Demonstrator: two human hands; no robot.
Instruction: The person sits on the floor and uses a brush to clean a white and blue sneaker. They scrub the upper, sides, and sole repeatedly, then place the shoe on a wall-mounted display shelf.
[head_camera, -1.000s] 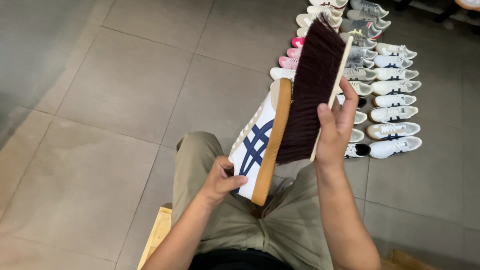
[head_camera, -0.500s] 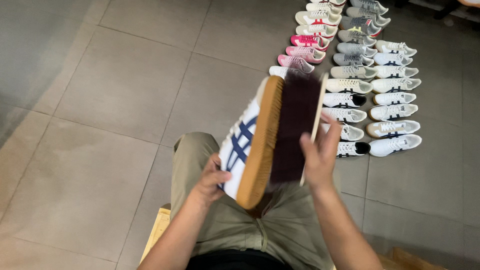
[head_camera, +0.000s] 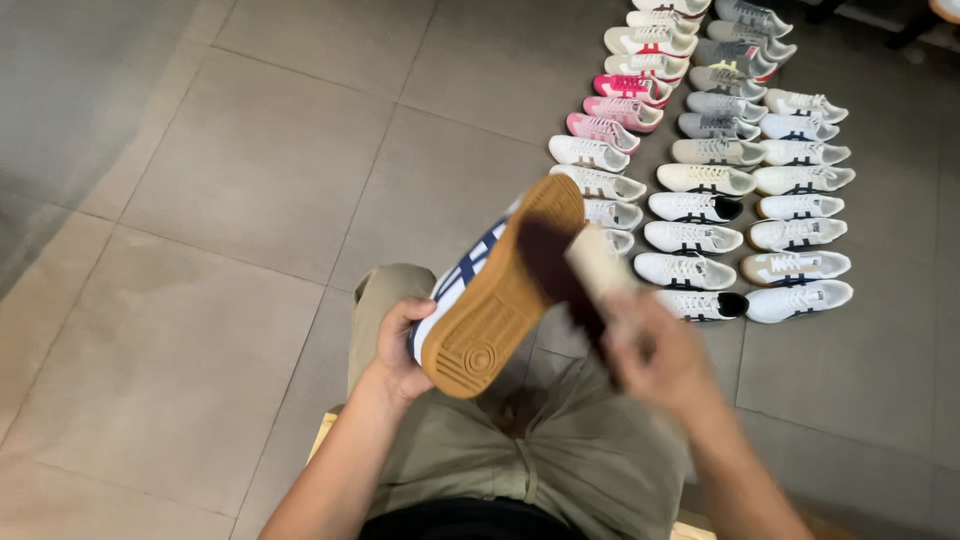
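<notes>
Sneaker (head_camera: 497, 300), probably light and stiff-soled, is resting heel-down in the clenching left hand (head_camera: 398, 347), gum sole up. Beyond that grip, the blurred right hand (head_camera: 665, 362) is gripping a brush (head_camera: 570, 275) against the sole.

The sneaker (head_camera: 470, 280) has a smooth white upper with dark blue stripes, leather-like by its look, and a matt tan rubber sole (head_camera: 505, 300) with a fine moulded tread and a ringed pattern at the heel. The brush (head_camera: 580, 275) has dark, soft-looking bristles on a pale back, blurred, perhaps wood. The trousers (head_camera: 560, 450) are matt olive cloth. The floor (head_camera: 220, 170) is large grey tiles, smooth with a dull sheen.
</notes>
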